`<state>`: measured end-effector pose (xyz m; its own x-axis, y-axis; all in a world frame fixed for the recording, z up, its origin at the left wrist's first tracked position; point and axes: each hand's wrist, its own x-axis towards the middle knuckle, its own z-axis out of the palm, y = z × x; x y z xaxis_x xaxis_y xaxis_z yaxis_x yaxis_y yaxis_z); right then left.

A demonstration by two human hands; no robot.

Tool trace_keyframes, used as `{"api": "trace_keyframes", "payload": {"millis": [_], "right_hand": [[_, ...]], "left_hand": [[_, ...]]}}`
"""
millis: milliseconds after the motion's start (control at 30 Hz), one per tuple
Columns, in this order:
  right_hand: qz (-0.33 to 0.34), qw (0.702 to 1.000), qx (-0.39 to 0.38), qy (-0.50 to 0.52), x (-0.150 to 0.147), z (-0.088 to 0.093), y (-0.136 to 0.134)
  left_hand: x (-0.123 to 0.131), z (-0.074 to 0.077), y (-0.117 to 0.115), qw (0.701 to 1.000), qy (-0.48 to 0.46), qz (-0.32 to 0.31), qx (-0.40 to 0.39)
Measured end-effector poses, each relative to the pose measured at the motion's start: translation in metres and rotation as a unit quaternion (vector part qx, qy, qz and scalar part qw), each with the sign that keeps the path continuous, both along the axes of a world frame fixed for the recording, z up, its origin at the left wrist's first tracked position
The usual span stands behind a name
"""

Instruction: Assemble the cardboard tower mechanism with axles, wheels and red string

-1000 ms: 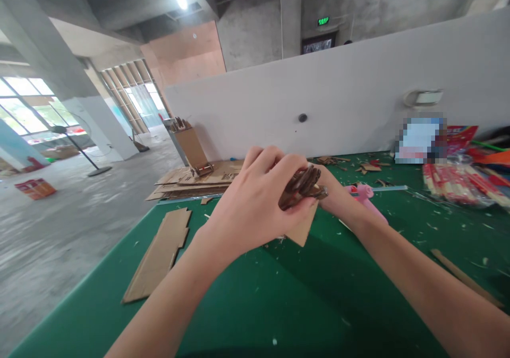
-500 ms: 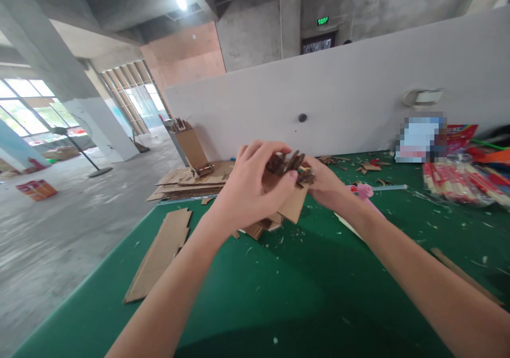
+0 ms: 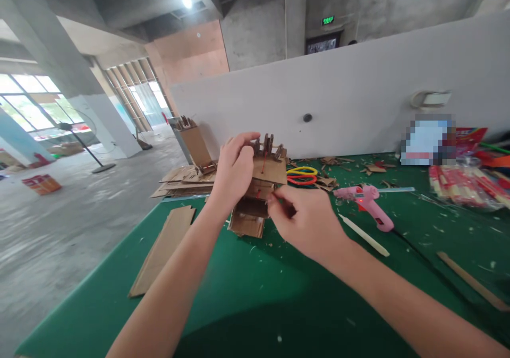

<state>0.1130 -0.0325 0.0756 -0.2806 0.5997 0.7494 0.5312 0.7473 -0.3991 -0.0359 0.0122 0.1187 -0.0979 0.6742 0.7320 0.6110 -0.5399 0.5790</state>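
A small cardboard model [image 3: 263,190] with brown gear-like pieces on top and a red line down its front stands on the green table [image 3: 279,305]. My left hand [image 3: 233,172] grips its upper left side, fingers curled over the top edge. My right hand [image 3: 306,222] is closed in a pinch against the model's lower front, at the end of the red line; what it pinches is too small to make out.
A pink glue gun [image 3: 368,201] and a pale stick [image 3: 364,236] lie to the right. Yellow and red scissor handles [image 3: 302,176] sit behind the model. Flat cardboard strips [image 3: 163,249] and a cardboard stack [image 3: 185,180] lie left. Packets [image 3: 466,185] fill the far right. A white partition [image 3: 358,92] backs the table.
The model was held up between both hands; now it stands lower on the table. My right hand came round from behind it to pinch at its front. Left hand shifted to the top edge.
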Motion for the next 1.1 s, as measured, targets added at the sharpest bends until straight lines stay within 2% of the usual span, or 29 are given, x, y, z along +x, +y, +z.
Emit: {"api": "trace_keyframes", "payload": {"millis": [100,200,333,533,700,833,1100], "right_hand": [[-0.022,0.998,-0.055,-0.037,-0.009,-0.024,0.010],[-0.068,0.993,-0.043,-0.083,-0.009,-0.037,0.017],[-0.117,0.982,0.006,-0.147,-0.011,-0.035,0.020],[-0.126,0.959,0.026,-0.252,-0.014,-0.023,0.023],[-0.101,0.942,0.049,-0.315,-0.016,-0.038,0.023],[-0.078,0.941,0.049,-0.325,-0.017,-0.051,0.023],[-0.073,0.942,0.050,-0.323,-0.019,-0.053,0.024]], "left_hand": [[-0.005,-0.003,0.006,1.000,-0.021,-0.010,0.016],[-0.007,-0.004,0.011,0.999,-0.040,-0.013,0.012],[-0.005,-0.003,0.012,0.999,-0.040,-0.015,0.007],[-0.008,-0.003,0.013,0.997,-0.068,-0.022,-0.025],[-0.007,-0.003,0.013,0.998,-0.048,-0.027,-0.003],[-0.004,-0.002,0.010,0.999,-0.027,-0.024,0.000],[-0.009,-0.002,0.014,0.998,-0.038,-0.047,-0.033]]}}
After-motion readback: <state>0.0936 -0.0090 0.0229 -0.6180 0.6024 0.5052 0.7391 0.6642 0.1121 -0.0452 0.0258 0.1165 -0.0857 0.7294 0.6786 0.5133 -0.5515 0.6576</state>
